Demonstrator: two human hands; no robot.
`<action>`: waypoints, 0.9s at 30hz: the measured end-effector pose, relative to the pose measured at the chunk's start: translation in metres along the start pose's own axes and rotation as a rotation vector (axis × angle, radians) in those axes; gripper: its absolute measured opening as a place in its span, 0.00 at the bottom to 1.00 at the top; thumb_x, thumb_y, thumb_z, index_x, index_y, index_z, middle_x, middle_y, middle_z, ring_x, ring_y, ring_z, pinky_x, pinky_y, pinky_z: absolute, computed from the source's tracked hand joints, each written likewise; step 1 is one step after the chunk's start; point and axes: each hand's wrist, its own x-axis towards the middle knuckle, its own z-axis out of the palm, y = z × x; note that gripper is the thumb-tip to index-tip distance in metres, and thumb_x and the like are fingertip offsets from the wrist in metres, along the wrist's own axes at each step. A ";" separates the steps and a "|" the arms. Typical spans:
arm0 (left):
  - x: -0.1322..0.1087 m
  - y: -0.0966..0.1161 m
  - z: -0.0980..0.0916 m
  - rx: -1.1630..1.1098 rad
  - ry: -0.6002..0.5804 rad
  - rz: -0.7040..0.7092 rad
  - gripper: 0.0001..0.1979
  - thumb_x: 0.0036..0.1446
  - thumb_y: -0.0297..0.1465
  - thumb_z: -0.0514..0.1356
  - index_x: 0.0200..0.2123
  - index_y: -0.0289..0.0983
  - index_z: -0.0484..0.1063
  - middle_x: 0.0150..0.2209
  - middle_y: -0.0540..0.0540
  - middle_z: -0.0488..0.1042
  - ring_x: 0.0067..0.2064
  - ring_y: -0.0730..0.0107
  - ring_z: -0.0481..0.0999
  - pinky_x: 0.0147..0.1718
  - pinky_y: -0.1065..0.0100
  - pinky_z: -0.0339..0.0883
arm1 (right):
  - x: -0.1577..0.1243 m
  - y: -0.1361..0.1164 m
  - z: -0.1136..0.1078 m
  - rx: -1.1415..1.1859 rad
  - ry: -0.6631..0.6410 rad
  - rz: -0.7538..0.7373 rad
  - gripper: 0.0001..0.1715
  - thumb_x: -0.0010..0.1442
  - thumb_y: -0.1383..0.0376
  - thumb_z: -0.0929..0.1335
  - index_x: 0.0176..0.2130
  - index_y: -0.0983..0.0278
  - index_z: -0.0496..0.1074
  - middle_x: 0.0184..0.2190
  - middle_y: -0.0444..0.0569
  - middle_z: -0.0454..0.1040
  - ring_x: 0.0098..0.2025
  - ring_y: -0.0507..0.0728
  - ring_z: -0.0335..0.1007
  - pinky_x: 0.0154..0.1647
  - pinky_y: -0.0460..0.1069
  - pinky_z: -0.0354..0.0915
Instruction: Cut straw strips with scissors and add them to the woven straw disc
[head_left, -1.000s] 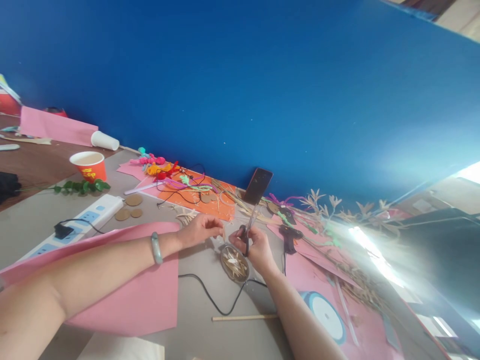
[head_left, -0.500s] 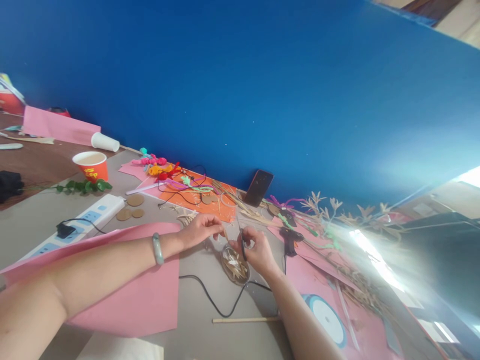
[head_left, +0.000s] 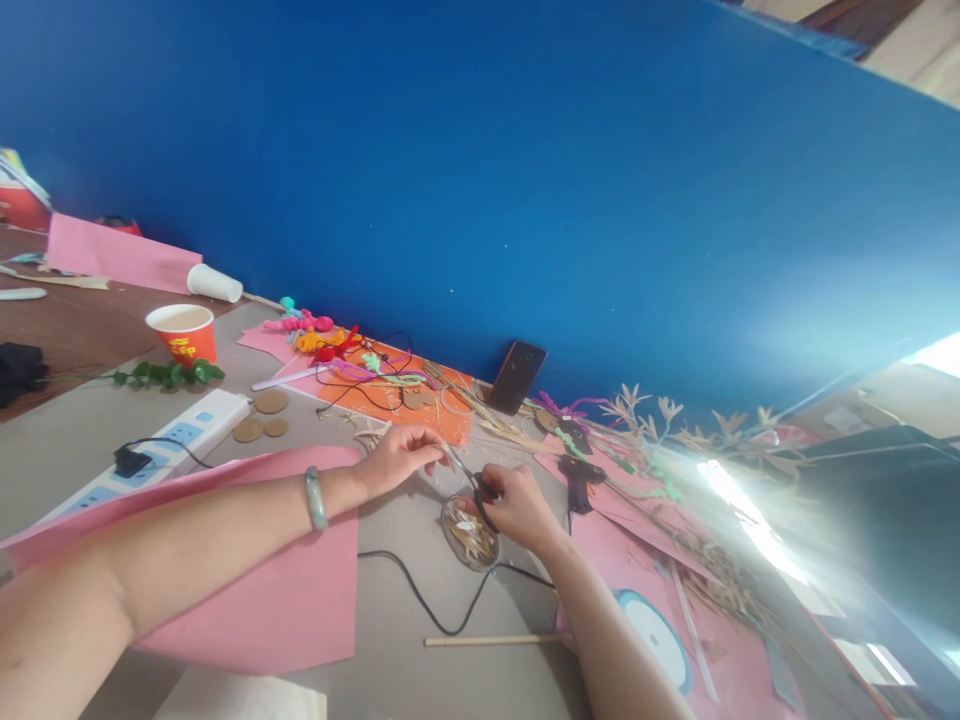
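1. Scissors: over mid-worktop, gripped by the handles in the right hand. Blades now aim between 10 and 11 o'clock; half a second ago they pointed near 12.
2. Left hand: at 10 o'clock of the scissors, nearly unmoved, fingertips drawn narrow. Blade tips now appear to meet them. Whether a strip sits between the fingers: cannot tell.
3. Reading: the swing closes the gap between blades and left fingertips; judged to put the scissors in working position.
4. Dish: just off the handles, between 6 and 7 o'clock, with pale strips inside; no evident change.
5. Farther out, unmoved: glue gun at 3 o'clock, phone at 1, pink sheet at 8, stick at 6.
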 end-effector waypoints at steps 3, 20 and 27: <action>0.000 -0.001 0.000 -0.011 0.002 -0.005 0.06 0.50 0.31 0.60 0.29 0.33 0.72 0.27 0.48 0.76 0.25 0.76 0.69 0.28 0.72 0.62 | 0.000 -0.003 0.000 -0.006 0.004 0.011 0.18 0.50 0.56 0.68 0.19 0.62 0.60 0.15 0.39 0.63 0.21 0.49 0.49 0.31 0.46 0.50; -0.001 0.002 0.002 -0.024 0.017 -0.027 0.09 0.51 0.34 0.60 0.29 0.33 0.74 0.22 0.49 0.73 0.25 0.75 0.70 0.28 0.72 0.61 | 0.000 -0.008 0.001 0.031 0.031 0.053 0.21 0.49 0.53 0.68 0.18 0.62 0.59 0.15 0.39 0.59 0.22 0.50 0.48 0.28 0.45 0.49; -0.001 0.002 0.003 -0.051 0.013 -0.048 0.09 0.50 0.34 0.61 0.28 0.33 0.73 0.26 0.48 0.75 0.25 0.75 0.69 0.28 0.72 0.62 | 0.001 -0.008 0.002 0.042 0.032 0.070 0.22 0.48 0.52 0.68 0.17 0.62 0.59 0.15 0.40 0.59 0.23 0.51 0.49 0.27 0.45 0.49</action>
